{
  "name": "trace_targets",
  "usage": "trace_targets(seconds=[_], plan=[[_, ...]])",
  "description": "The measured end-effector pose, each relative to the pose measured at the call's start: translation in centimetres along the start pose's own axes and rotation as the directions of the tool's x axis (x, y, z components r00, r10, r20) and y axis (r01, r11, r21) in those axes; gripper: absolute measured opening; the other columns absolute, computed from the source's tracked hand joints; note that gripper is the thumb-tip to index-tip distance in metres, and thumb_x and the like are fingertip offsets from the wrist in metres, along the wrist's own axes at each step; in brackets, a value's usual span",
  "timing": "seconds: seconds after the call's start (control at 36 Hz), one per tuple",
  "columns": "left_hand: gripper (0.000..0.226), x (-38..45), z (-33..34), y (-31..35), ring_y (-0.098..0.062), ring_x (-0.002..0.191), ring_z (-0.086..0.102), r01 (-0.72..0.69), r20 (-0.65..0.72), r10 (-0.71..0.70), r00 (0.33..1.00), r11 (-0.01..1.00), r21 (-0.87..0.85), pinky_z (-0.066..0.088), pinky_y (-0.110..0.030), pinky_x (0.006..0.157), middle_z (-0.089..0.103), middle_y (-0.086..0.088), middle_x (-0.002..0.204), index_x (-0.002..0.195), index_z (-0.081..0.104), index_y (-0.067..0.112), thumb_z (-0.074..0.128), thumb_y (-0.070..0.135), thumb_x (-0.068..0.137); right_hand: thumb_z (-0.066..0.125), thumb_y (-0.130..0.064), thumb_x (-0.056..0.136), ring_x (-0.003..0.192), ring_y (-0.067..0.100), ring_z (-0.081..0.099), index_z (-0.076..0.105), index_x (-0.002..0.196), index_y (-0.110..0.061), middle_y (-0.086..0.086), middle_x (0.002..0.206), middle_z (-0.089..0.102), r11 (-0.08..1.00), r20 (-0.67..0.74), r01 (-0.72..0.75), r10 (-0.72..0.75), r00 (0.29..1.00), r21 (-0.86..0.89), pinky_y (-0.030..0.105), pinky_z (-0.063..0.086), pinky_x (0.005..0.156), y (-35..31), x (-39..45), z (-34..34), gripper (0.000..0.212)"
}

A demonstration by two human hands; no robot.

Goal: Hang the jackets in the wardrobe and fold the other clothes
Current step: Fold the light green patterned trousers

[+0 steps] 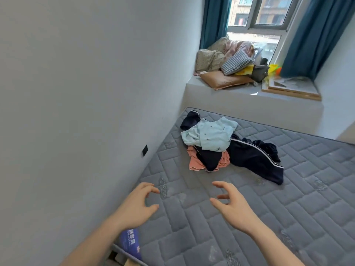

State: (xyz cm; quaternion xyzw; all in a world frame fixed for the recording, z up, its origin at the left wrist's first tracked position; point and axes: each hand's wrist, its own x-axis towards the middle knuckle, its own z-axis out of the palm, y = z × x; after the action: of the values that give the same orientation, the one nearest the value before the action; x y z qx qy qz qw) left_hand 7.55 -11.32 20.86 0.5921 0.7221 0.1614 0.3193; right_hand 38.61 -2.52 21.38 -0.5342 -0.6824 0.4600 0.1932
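I am reaching both arms out over the bare grey mattress (249, 217) toward the heap of clothes (226, 146) lying far of my hands, near the wall on the left. My left hand (136, 206) and my right hand (233, 203) are both hanging above the quilting, fingers loosely curled and spread, holding nothing. I am judging this to be the very start of sorting: nothing is folded yet and no wardrobe is showing in view. The pale blue top (211, 135) is sitting on top of the heap, over a salmon garment (194, 164), and a dark navy piece with a white stripe (255, 158) is trailing off to the right; that one may be a jacket, though I cannot tell. The next move is calling for a longer reach and a pinch on the top layer, lifting it free without dragging the rest. Nothing is lying between my hands and the heap. Far off, pillows (226, 64) are crowding the window ledge (259, 100).
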Motion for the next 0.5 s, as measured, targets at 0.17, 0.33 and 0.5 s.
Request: trace_targets(seconds=[0.17, 0.33, 0.5], plan=[[0.031, 12.7, 0.8, -6.5, -0.008, 0.108, 0.06, 0.095, 0.181, -0.09, 0.979, 0.995, -0.019, 0.046, -0.022, 0.097, 0.052, 0.01, 0.128, 0.108, 0.056, 0.043, 0.071, 0.026, 0.087, 0.066, -0.033, 0.094, 0.113, -0.007, 0.054, 0.043, 0.13, -0.051, -0.03, 0.134, 0.042, 0.995, -0.026, -0.092, 0.091, 0.995, -0.043, 0.012, 0.046, 0.078, 1.1, 9.1, 3.9, 0.046], [0.052, 24.5, 3.7, -11.4, -0.016, 0.133, 0.05, 0.146, 0.3, -0.187, 0.935, 0.977, 0.153, 0.035, -0.018, 0.104, 0.044, -0.002, 0.146, 0.14, 0.052, 0.02, 0.063, 0.029, 0.091, 0.066, -0.031, 0.095, 0.115, -0.001, 0.053, 0.043, 0.139, -0.04, -0.02, 0.138, 0.042, 0.974, -0.076, -0.196, 0.188, 0.979, -0.113, 0.012, 0.045, 0.077, 5.3, 18.2, 5.8, 0.051], [0.065, 35.5, 10.8, -17.3, -0.023, 0.132, 0.05, 0.171, 0.28, -0.248, 0.927, 0.947, 0.27, 0.042, -0.031, 0.108, 0.032, -0.001, 0.153, 0.145, 0.045, 0.022, 0.066, 0.037, 0.085, 0.063, -0.031, 0.095, 0.109, 0.006, 0.051, 0.04, 0.146, -0.032, -0.01, 0.14, 0.037, 0.941, -0.135, -0.256, 0.231, 0.964, -0.22, 0.027, 0.048, 0.092, 13.0, 28.9, 7.3, 0.056]])
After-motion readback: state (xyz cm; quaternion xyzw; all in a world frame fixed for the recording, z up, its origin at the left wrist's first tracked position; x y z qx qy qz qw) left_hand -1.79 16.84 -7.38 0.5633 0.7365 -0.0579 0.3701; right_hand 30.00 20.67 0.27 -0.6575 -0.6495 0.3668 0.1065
